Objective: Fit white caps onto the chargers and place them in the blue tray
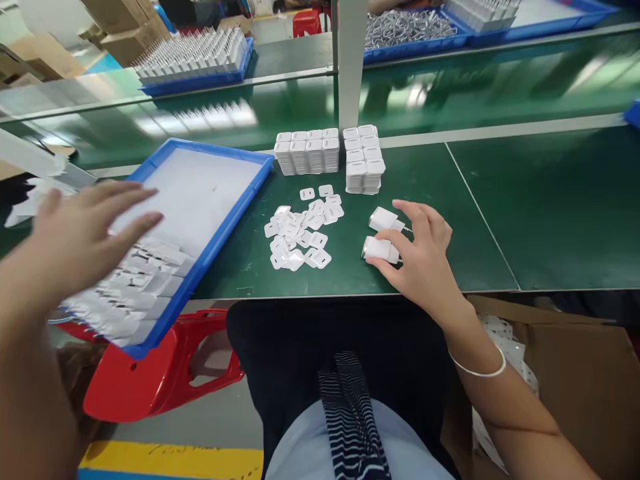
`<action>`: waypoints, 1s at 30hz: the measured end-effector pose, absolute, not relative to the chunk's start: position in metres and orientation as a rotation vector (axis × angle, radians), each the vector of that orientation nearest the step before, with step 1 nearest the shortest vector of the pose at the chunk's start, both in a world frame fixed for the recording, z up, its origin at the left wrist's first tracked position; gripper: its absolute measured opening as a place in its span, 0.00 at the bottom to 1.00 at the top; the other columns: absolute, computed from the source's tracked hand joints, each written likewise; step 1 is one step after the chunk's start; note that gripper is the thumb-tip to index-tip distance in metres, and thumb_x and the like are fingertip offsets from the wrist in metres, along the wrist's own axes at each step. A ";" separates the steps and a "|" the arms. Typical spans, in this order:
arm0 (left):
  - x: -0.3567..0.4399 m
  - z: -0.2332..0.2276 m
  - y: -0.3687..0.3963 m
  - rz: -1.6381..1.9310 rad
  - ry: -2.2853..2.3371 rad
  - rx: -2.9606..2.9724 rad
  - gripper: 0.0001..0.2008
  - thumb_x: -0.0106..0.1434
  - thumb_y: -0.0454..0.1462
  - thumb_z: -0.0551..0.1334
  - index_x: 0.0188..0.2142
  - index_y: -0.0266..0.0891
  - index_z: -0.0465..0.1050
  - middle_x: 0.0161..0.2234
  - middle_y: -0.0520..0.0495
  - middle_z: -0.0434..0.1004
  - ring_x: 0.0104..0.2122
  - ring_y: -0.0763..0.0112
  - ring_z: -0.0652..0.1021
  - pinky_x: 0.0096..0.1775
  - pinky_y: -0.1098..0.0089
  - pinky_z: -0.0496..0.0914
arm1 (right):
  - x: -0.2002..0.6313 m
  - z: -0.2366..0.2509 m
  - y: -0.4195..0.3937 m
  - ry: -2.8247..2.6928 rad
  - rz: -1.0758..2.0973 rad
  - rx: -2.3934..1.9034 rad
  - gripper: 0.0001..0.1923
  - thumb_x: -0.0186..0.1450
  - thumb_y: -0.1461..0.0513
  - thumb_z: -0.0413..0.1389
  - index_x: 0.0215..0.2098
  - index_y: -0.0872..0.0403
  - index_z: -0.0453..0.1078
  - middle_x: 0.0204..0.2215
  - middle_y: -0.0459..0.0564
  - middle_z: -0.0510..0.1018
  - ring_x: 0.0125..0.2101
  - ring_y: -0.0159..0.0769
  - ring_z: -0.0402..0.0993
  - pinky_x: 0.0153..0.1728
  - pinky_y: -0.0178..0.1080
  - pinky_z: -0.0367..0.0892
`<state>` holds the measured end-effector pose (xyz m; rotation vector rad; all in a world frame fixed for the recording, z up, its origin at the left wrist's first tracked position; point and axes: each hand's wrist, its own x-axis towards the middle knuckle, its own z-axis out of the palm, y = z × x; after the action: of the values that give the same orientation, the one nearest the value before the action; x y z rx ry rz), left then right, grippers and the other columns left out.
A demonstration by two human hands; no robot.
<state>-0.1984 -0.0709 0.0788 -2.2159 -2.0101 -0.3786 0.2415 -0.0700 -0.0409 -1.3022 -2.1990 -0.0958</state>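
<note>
My right hand (425, 257) has its thumb and index finger closed on the sides of a white charger plug (379, 249) lying on the green bench. Just behind it rests a second white charger plug (383, 219). Left of these is a loose pile of small white square plates (295, 233), some with a dark slot. My left hand (95, 233), a little blurred, hovers over the blue-rimmed tray (210, 253) with fingers stretched and nothing in them. Rows of white plug-like parts (143, 287) fill the tray's near end, partly hidden by that hand.
Two blocks of stacked white plates (307, 152) (364, 160) stand at the back beside a white post (349, 67). Behind runs a raised shelf with a tray of pronged white parts (195, 57) and a tray of metal pieces (407, 30). A red stool (145, 373) is below left.
</note>
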 end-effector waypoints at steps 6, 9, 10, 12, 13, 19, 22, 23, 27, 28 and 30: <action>-0.089 0.023 -0.163 -0.896 -1.802 -2.704 0.22 0.66 0.45 0.65 0.60 0.58 0.74 0.60 0.52 0.77 0.62 0.50 0.75 0.66 0.42 0.65 | 0.237 -0.046 -0.040 -2.028 0.195 -1.568 0.30 0.62 0.55 0.63 0.60 0.56 0.65 0.59 0.68 0.73 0.58 0.64 0.70 0.55 0.62 0.66; -0.048 -0.010 -0.178 -1.346 -1.989 -2.678 0.26 0.67 0.39 0.65 0.63 0.55 0.69 0.61 0.48 0.76 0.61 0.55 0.76 0.62 0.53 0.73 | 0.236 -0.046 -0.042 -1.853 0.466 -1.560 0.37 0.58 0.52 0.67 0.63 0.55 0.65 0.50 0.62 0.80 0.49 0.57 0.77 0.49 0.58 0.72; -0.035 -0.020 -0.178 -1.483 -2.068 -2.660 0.28 0.67 0.39 0.65 0.66 0.54 0.66 0.64 0.47 0.72 0.63 0.55 0.74 0.63 0.52 0.72 | 0.233 -0.046 -0.048 -1.780 0.560 -1.489 0.38 0.57 0.52 0.68 0.63 0.54 0.66 0.52 0.61 0.79 0.50 0.55 0.77 0.49 0.56 0.74; -0.009 -0.034 -0.174 -1.789 -2.140 -2.635 0.34 0.67 0.41 0.66 0.70 0.53 0.58 0.69 0.44 0.64 0.68 0.53 0.68 0.67 0.49 0.67 | 0.222 -0.049 -0.065 -1.621 0.729 -1.286 0.38 0.58 0.51 0.69 0.64 0.52 0.65 0.58 0.60 0.76 0.55 0.51 0.75 0.52 0.51 0.75; 0.004 -0.039 -0.171 -1.940 -2.148 -2.631 0.37 0.67 0.42 0.66 0.72 0.53 0.54 0.71 0.44 0.60 0.70 0.52 0.64 0.69 0.48 0.64 | 0.214 -0.051 -0.076 -1.539 0.771 -1.195 0.38 0.59 0.52 0.69 0.64 0.51 0.65 0.61 0.60 0.74 0.58 0.50 0.73 0.54 0.50 0.74; 0.062 -0.044 -0.148 -2.852 -2.249 -2.382 0.37 0.64 0.44 0.70 0.70 0.50 0.60 0.68 0.43 0.67 0.67 0.52 0.69 0.67 0.57 0.67 | 0.161 -0.079 -0.131 -1.287 0.557 -1.049 0.43 0.59 0.58 0.70 0.69 0.46 0.61 0.65 0.58 0.68 0.62 0.51 0.71 0.59 0.51 0.72; 0.066 -0.043 -0.144 -3.226 -2.084 -2.028 0.26 0.65 0.42 0.68 0.62 0.45 0.71 0.61 0.43 0.76 0.58 0.57 0.79 0.59 0.63 0.75 | 0.152 -0.085 -0.140 -1.374 0.502 -1.014 0.44 0.62 0.61 0.67 0.72 0.45 0.56 0.67 0.58 0.66 0.64 0.52 0.69 0.61 0.54 0.70; 0.064 -0.042 -0.144 -3.250 -2.041 -1.991 0.24 0.65 0.41 0.69 0.60 0.44 0.73 0.60 0.43 0.77 0.57 0.57 0.79 0.58 0.64 0.76 | 0.152 -0.085 -0.141 -1.414 0.515 -0.990 0.44 0.62 0.62 0.66 0.72 0.45 0.55 0.67 0.58 0.65 0.65 0.52 0.68 0.62 0.54 0.69; 0.048 -0.039 -0.149 -3.166 -2.071 -2.030 0.35 0.59 0.36 0.73 0.65 0.48 0.69 0.60 0.43 0.77 0.58 0.58 0.80 0.58 0.66 0.76 | 0.154 -0.083 -0.151 -1.469 0.601 -0.850 0.43 0.63 0.69 0.61 0.73 0.47 0.54 0.67 0.57 0.66 0.66 0.49 0.67 0.64 0.51 0.68; 0.045 -0.039 -0.150 -3.137 -2.106 -2.027 0.40 0.57 0.34 0.75 0.67 0.50 0.66 0.60 0.44 0.77 0.58 0.58 0.80 0.58 0.67 0.76 | 0.154 -0.083 -0.154 -1.482 0.614 -0.820 0.43 0.62 0.70 0.60 0.73 0.47 0.55 0.67 0.57 0.66 0.66 0.49 0.67 0.65 0.53 0.67; 0.040 -0.039 -0.153 -3.093 -2.149 -1.971 0.43 0.54 0.32 0.76 0.67 0.51 0.66 0.61 0.45 0.76 0.58 0.59 0.79 0.58 0.69 0.75 | 0.154 -0.081 -0.160 -1.530 0.651 -0.780 0.42 0.62 0.71 0.59 0.72 0.48 0.56 0.68 0.57 0.66 0.68 0.52 0.64 0.66 0.57 0.65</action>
<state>0.0399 -0.1532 -0.0391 -1.9708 -2.1490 -3.0928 0.1541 -0.1597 -0.0813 -0.7798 -1.5300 0.6513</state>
